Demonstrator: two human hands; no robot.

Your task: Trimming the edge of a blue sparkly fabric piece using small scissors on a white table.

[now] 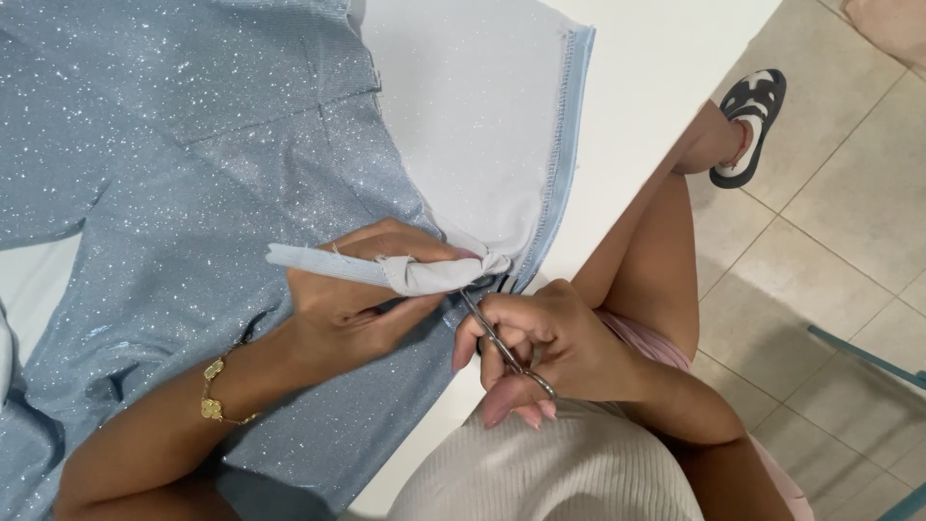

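A sparkly light blue garment lies spread on a white table, its pale inner side turned up at the top right. My left hand pinches a folded strip of the fabric near the hemmed edge. My right hand grips small metal scissors, whose tips point up at the bunched fabric beside my left fingers. A gold bracelet sits on my left wrist.
The table edge runs diagonally past my right hand. Beyond it lie a beige tiled floor, my bare leg and a black-and-white sandal. A teal chair leg shows at the right.
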